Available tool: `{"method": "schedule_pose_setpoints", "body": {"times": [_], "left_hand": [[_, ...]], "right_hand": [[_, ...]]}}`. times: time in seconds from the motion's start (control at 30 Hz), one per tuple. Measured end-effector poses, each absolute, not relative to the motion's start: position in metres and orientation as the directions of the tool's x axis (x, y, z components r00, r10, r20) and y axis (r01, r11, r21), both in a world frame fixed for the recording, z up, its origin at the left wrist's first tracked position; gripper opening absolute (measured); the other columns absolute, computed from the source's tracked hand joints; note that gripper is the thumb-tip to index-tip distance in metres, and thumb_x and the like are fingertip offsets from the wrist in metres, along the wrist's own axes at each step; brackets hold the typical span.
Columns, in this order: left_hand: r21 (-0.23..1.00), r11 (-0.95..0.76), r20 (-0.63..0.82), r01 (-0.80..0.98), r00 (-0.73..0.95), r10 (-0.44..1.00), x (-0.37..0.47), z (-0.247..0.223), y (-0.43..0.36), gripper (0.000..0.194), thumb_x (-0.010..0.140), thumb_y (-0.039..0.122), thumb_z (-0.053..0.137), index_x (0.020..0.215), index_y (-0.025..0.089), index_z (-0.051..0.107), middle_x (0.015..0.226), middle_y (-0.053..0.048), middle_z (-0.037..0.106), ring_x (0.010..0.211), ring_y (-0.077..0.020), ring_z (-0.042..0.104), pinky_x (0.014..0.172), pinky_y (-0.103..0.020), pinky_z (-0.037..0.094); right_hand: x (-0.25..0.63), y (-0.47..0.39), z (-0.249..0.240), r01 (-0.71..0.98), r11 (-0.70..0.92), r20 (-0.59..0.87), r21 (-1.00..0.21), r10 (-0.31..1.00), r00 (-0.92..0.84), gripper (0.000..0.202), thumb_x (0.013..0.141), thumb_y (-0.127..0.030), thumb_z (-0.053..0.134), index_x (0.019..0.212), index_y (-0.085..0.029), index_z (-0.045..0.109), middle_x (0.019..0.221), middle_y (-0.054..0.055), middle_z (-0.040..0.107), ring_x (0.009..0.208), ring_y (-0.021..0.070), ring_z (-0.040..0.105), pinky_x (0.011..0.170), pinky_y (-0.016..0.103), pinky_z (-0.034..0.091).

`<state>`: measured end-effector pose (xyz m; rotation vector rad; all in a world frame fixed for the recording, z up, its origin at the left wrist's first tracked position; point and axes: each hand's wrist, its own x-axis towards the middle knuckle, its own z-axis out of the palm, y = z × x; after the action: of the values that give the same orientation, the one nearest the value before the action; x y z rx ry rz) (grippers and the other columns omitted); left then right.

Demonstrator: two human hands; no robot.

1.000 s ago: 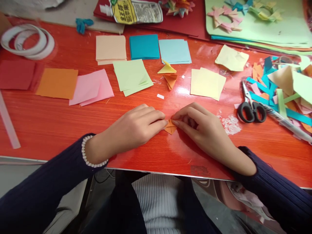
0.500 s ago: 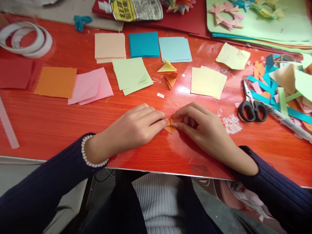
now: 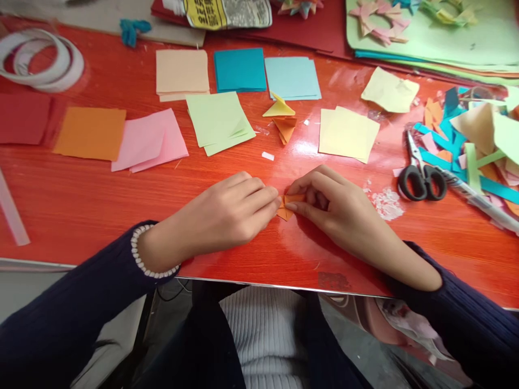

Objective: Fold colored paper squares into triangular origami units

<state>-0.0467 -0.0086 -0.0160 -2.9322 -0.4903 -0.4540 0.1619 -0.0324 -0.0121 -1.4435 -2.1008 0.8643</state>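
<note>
A small piece of folded orange paper [image 3: 286, 212] lies on the red table, its lower part coming to a point. My left hand [image 3: 239, 210] grips its left side with the fingertips, which cover that edge. On the other side, my right hand [image 3: 330, 202] pinches the paper between thumb and forefinger. Beyond my hands sit a folded yellow paper piece [image 3: 279, 107] and a folded orange paper piece [image 3: 285, 129], close together. A small white scrap [image 3: 268, 156] is just in front of them.
Paper stacks, such as light green [image 3: 219, 121], pink [image 3: 150, 141] and pale yellow [image 3: 346, 133], lie across the table. Black-handled scissors [image 3: 421, 181] rest by a heap of paper scraps [image 3: 458, 135] at right. Tape rolls [image 3: 68, 75] are at far left, a glue tube [image 3: 229, 13] at the back.
Both hands stay on the folded orange paper, with only slight finger movement. The whole view has shifted a little.
</note>
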Motion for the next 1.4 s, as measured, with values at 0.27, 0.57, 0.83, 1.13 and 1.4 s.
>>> {"method": "schedule_pose_setpoints", "body": {"times": [0.27, 0.57, 0.83, 1.13, 1.4], "left_hand": [[-0.133, -0.95, 0.284, 0.283, 0.929, 0.237, -0.054, -0.014, -0.009, 0.027, 0.089, 0.027, 0.046, 0.101, 0.009, 0.062, 0.095, -0.008, 0.065, 0.087, -0.0215, 0.057, 0.071, -0.035, 0.046], [0.209, -0.819, 0.274, 0.534, 0.772, 0.574, -0.036, -0.017, -0.008, 0.023, 0.09, 0.031, 0.048, 0.079, 0.014, 0.058, 0.081, -0.005, 0.057, 0.072, -0.0151, 0.051, 0.065, -0.029, 0.04], [0.654, -0.502, 0.062, 0.567, 0.62, 0.782, -0.018, -0.008, -0.004, 0.007, 0.084, 0.022, 0.057, 0.08, 0.016, 0.058, 0.08, 0.0, 0.057, 0.08, -0.0136, 0.051, 0.073, -0.025, 0.039], [0.935, -0.092, -0.064, 0.342, 0.419, 0.906, -0.002, 0.002, -0.001, 0.018, 0.078, 0.032, 0.062, 0.076, 0.015, 0.057, 0.073, 0.001, 0.056, 0.064, -0.0084, 0.046, 0.06, -0.022, 0.035], [0.951, -0.174, 0.051, 0.254, 0.427, 0.903, 0.011, 0.021, 0.011, 0.028, 0.078, 0.035, 0.062, 0.061, 0.014, 0.058, 0.059, 0.004, 0.045, 0.057, -0.0061, 0.039, 0.055, -0.022, 0.03]], "right_hand": [[0.162, -0.029, -0.013, 0.653, 0.257, 0.001, -0.712, 0.931, -0.366, 0.009, 0.081, -0.015, 0.061, 0.089, -0.013, 0.058, 0.082, 0.002, 0.05, 0.061, 0.0081, 0.045, 0.055, 0.023, 0.039], [0.169, -0.023, -0.012, 0.599, 0.262, -0.033, -0.756, 0.9, -0.435, 0.014, 0.079, -0.006, 0.057, 0.09, -0.015, 0.055, 0.085, 0.002, 0.05, 0.065, 0.0094, 0.045, 0.058, 0.024, 0.039], [0.174, -0.025, -0.021, 0.42, 0.227, 0.052, -0.879, 0.92, -0.389, 0.02, 0.082, -0.019, 0.058, 0.1, -0.019, 0.048, 0.075, -0.002, 0.046, 0.058, 0.0082, 0.04, 0.053, 0.023, 0.035], [0.179, -0.019, -0.011, 0.258, 0.078, 0.001, -0.963, 0.958, -0.287, 0.026, 0.086, -0.038, 0.053, 0.072, -0.016, 0.054, 0.057, -0.004, 0.049, 0.051, 0.0074, 0.043, 0.05, 0.024, 0.033], [0.181, -0.016, -0.004, 0.034, 0.048, 0.039, -0.998, 0.974, -0.223, 0.024, 0.081, -0.04, 0.059, 0.082, -0.016, 0.06, 0.071, 0.0, 0.06, 0.061, 0.0099, 0.057, 0.057, 0.025, 0.047]]}}
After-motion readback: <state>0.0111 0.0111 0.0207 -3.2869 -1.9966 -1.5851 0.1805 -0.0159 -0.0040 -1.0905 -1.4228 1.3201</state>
